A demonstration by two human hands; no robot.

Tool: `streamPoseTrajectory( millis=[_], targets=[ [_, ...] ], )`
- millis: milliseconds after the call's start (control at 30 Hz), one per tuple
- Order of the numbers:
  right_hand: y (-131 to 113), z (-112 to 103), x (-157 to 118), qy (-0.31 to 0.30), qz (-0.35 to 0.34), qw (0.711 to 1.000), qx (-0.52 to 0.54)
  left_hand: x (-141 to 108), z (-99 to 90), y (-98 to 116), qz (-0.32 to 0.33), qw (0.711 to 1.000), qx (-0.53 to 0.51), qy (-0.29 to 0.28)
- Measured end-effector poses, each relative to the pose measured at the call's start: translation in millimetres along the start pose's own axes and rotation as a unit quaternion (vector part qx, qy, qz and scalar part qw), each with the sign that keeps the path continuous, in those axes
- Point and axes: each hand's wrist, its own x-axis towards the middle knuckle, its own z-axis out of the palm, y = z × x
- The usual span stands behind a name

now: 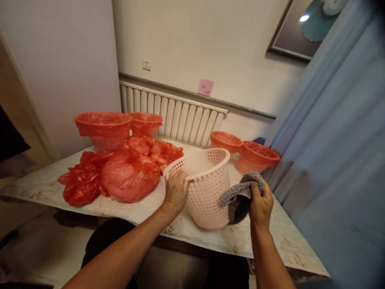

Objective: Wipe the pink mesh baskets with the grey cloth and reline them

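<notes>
My left hand grips the rim of a pale pink perforated plastic wastebasket, fingers curled over its near left edge. The basket is tilted slightly and stands at the front of the table. On its right side, my right hand is closed on a grey cloth. One end of the cloth reaches the basket's outer wall, and a dark part of it hangs below. Several tied-up red plastic bags lie to the left of the basket.
Lined with red bags, two baskets stand at the back left and two more at the back right. A patterned cloth covers the table. Behind it is a white radiator; a blue curtain hangs on the right.
</notes>
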Motion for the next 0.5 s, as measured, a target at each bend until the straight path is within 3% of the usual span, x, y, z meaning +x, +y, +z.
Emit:
streamPoseTrajectory(
  millis=[67,167,267,400,500],
  targets=[
    [-21.3,3.5,7.4,0.005,0.0,0.999,0.054,-5.4,7.1,5.8,-0.089,0.993,-0.076,0.006],
    [-53.2,11.7,19.7,-0.023,-0.012,0.994,0.103,-25.7,23.7,7.3,-0.229,0.957,-0.174,-0.024],
    [-81.1,18.1,33.0,-0.025,-0.037,0.989,0.14,-49.5,40.0,2.5,-0.307,0.93,-0.191,-0.07],
    [-99.7,21.9,43.3,-0.025,-0.072,0.975,0.206,-66.2,49.0,-0.8,-0.276,0.936,-0.187,-0.113],
    [-82.7,25.4,38.6,-0.031,-0.072,0.98,0.183,-68.7,50.3,1.8,-0.243,0.943,-0.184,-0.134]
  ],
)
